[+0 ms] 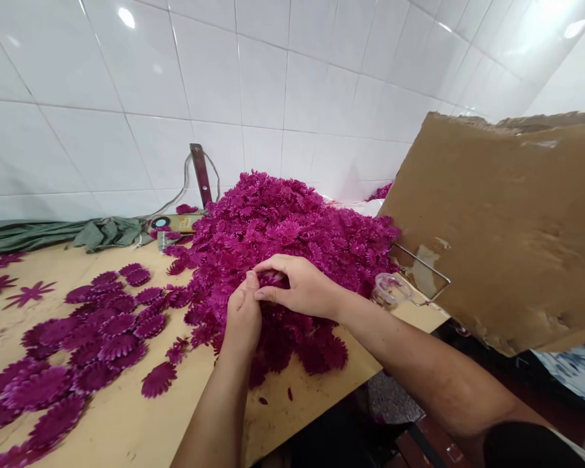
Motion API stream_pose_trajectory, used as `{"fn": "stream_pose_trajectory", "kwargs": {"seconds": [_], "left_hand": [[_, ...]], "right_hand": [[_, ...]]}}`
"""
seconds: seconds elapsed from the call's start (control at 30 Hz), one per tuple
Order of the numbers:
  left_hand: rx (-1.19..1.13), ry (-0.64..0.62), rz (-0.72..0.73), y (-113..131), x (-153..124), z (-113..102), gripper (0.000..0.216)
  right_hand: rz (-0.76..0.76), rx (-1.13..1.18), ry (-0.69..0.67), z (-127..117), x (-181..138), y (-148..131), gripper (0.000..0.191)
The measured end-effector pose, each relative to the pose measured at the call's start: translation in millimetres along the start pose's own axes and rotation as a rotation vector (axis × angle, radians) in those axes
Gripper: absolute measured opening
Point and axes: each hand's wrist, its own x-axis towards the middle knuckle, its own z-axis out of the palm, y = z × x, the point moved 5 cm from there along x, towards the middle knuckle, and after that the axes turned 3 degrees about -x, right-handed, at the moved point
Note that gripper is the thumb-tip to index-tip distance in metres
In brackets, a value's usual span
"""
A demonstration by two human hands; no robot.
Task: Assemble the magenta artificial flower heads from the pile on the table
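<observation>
Covering the table (312,406) from back edge toward front edge: magenta flower heap (283,224). Loose flower discs (117,347) left of it. Left hand (244,311) pinched, right hand (305,286) curled against it over heap's front; can't tell from here what's gripped. Clear tub (392,289) by right corner.

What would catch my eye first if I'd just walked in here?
Probably the big heap of magenta flower pieces in the middle of the table, vivid against the white tiled wall. In front of it, the left hand and right hand meet at the fingertips. Next, perhaps, the large brown cardboard leaning at the picture's right, and the flatter scalloped pieces spread at its left.
</observation>
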Motion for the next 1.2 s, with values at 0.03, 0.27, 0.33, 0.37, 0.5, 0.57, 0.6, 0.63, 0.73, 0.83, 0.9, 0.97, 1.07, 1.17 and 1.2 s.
{"fn": "stream_pose_trajectory", "kwargs": {"seconds": [0.03,0.27,0.33,0.37,0.5,0.57,0.6,0.63,0.73,0.83,0.9,0.97,1.07,1.17,1.2], "left_hand": [[0.006,0.006,0.004,0,0,0,0.049],[0.073,-0.075,0.042,1,-2,6,0.055],[0.165,-0.046,0.079,2,-3,3,0.048],[0.233,-0.006,0.103,3,-3,0,0.045],[0.421,0.154,0.192,9,-5,-13,0.038],[0.419,0.144,0.221,10,-4,-13,0.033],[0.415,0.127,0.236,10,-4,-12,0.03],[0.415,0.109,0.252,10,-4,-10,0.028],[0.406,0.106,0.289,10,-4,-5,0.027],[0.359,0.143,0.29,8,-5,-5,0.03],[0.348,0.149,0.301,8,-5,-5,0.032],[0.357,0.132,0.318,7,-5,-5,0.035],[0.382,0.114,0.34,7,-4,-4,0.037],[0.4,0.112,0.343,9,-4,-3,0.038],[0.401,0.107,0.341,9,-3,-2,0.037]], "right_hand": [[0.002,0.016,-0.002,1,0,3,0.026],[0.127,0.049,0.128,5,-3,16,0.021],[0.204,0.01,0.166,6,-3,22,0.018],[0.236,-0.029,0.192,5,-2,25,0.018],[0.315,-0.125,0.378,-8,0,37,0.02],[0.265,-0.075,0.42,-10,1,40,0.014],[0.227,-0.032,0.417,-9,2,40,0.014],[0.192,0.021,0.405,-7,2,40,0.016],[0.165,0.172,0.374,1,1,40,0.017],[0.206,0.195,0.375,7,0,42,0.013],[0.237,0.166,0.357,11,0,43,0.015],[0.276,0.15,0.342,14,1,45,0.019],[0.321,0.168,0.315,15,3,47,0.025],[0.319,0.25,0.269,16,6,48,0.029],[0.315,0.287,0.257,17,6,48,0.03]]}}
